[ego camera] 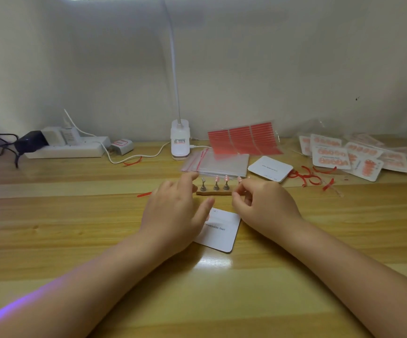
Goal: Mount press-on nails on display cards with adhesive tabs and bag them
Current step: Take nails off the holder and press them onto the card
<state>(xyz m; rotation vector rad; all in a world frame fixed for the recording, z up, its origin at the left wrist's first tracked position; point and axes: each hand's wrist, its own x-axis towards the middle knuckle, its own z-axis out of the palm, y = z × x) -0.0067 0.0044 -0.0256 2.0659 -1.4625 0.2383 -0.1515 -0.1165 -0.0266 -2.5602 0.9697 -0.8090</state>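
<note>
A white display card (219, 232) printed "Handmade Nail" lies on the desk between my hands. Just behind it stands a small wooden nail stand (213, 192) with metal pegs, several topped with pink press-on nails (226, 178). My left hand (173, 213) hovers over the card's left edge, fingers spread, index reaching toward the stand's left end. My right hand (261, 203) is curled at the stand's right end, thumb and fingertips pinched around the rightmost nail (239, 179).
Behind the stand lie a stack of clear zip bags (219, 163), red adhesive tab sheets (244, 140), spare white cards (270, 168) and a pile of bagged nail sets (358, 154). Red backing strips (307, 178) litter the right. A lamp base (180, 140) and power strip (63, 148) stand at the back.
</note>
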